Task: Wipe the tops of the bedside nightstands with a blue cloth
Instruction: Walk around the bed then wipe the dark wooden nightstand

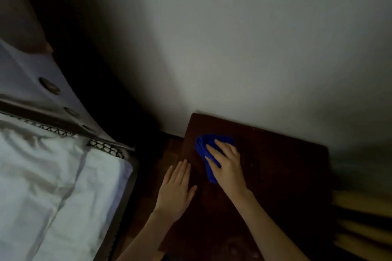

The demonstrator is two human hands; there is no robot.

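A dark brown wooden nightstand (275, 167) stands against the wall, seen from above in dim light. A bunched blue cloth (203, 144) lies on its top near the far left corner. My right hand (228, 164) presses flat on the cloth with fingers spread, covering its right part. My left hand (176, 190) rests flat and empty on the nightstand's left edge, fingers together, just left of the cloth.
A bed with white sheets (48, 186) and a buttoned headboard (48, 89) fills the left. A narrow strip of wooden floor (167, 150) separates bed and nightstand. The pale wall (254, 48) rises behind. Yellowish slats (360, 218) sit at the right edge.
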